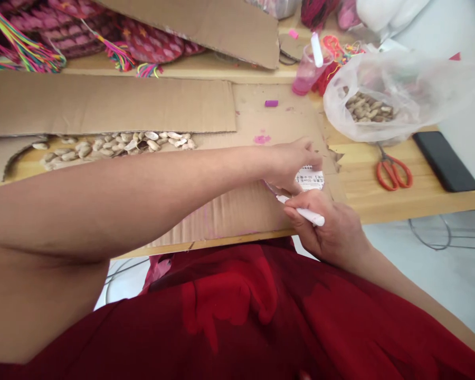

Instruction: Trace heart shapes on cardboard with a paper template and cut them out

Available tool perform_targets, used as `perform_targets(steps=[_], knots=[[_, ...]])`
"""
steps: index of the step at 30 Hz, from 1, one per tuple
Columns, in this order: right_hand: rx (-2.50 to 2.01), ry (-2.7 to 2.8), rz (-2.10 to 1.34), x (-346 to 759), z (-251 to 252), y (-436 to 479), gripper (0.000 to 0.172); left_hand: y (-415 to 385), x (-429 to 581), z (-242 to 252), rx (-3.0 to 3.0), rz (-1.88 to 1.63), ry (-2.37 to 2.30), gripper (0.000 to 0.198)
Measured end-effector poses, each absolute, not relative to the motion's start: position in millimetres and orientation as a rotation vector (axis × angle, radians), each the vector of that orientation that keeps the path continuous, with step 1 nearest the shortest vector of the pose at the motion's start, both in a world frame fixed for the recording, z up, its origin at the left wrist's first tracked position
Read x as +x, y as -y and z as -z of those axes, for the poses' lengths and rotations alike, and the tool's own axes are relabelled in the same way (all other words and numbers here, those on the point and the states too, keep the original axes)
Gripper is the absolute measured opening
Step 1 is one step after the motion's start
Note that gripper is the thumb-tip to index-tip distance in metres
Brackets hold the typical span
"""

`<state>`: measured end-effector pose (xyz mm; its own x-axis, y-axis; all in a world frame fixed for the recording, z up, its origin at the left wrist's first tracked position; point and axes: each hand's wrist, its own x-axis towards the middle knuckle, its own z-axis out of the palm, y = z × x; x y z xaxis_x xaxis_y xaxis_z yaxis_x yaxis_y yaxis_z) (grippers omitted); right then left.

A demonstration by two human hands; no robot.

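My left hand (291,161) reaches across the cardboard sheet (237,211), its fingers bent over a round piece with a white printed label (312,179) and gripping its edge. Most of that piece is hidden beneath the hand. Pinched in my right hand (332,227) is a white marker pen (311,216). Its tip points left and meets the cardboard close to the round piece's edge, where a short purple line shows. A purple marker cap (271,103) lies farther back on the cardboard.
Red-handled scissors (393,171) and a black phone (446,161) lie at right. Behind them sits a plastic bag of peanuts (368,108). A pink-tinted cup (306,71) stands at the back. Peanuts and shells (119,145) lie at left, beside a cardboard strip (111,105).
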<state>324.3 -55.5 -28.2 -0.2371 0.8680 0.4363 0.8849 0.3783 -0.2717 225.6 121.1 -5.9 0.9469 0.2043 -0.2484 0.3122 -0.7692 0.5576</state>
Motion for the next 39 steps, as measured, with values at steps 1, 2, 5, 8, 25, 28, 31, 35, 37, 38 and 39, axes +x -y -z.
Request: perform_targets(steps=[1, 2, 5, 8, 25, 28, 31, 35, 37, 38, 39], knots=[[-1.513, 2.126, 0.030, 326, 26, 58, 0.008, -121, 226, 7, 2.482, 0.224, -0.367, 0.069], [-1.529, 2.124, 0.016, 328, 24, 60, 0.007, -121, 226, 7, 2.490, 0.217, -0.368, 0.069], [-1.572, 2.102, -0.030, 330, 19, 64, 0.008, -121, 227, 8, 2.497, 0.210, -0.348, 0.072], [-1.548, 2.064, -0.055, 325, 19, 60, 0.009, -121, 227, 8, 2.501, 0.212, -0.349, 0.071], [-1.610, 1.968, -0.075, 314, 13, 42, 0.017, -122, 227, 7, 2.509, 0.236, -0.351, 0.073], [-1.607, 1.974, -0.084, 313, 13, 38, 0.017, -122, 227, 8, 2.514, 0.247, -0.362, 0.075], [-1.633, 1.988, -0.099, 316, 8, 41, 0.017, -123, 227, 8, 2.498, 0.240, -0.365, 0.075], [-1.666, 1.987, -0.106, 318, 6, 42, 0.018, -124, 226, 7, 2.503, 0.248, -0.333, 0.081], [-1.652, 1.975, -0.096, 317, 7, 41, 0.018, -124, 226, 7, 2.513, 0.256, -0.345, 0.076], [-1.646, 1.967, -0.095, 316, 8, 39, 0.017, -124, 226, 8, 2.522, 0.251, -0.352, 0.074], [-1.643, 1.962, -0.102, 315, 8, 38, 0.018, -123, 226, 8, 2.530, 0.243, -0.352, 0.072]])
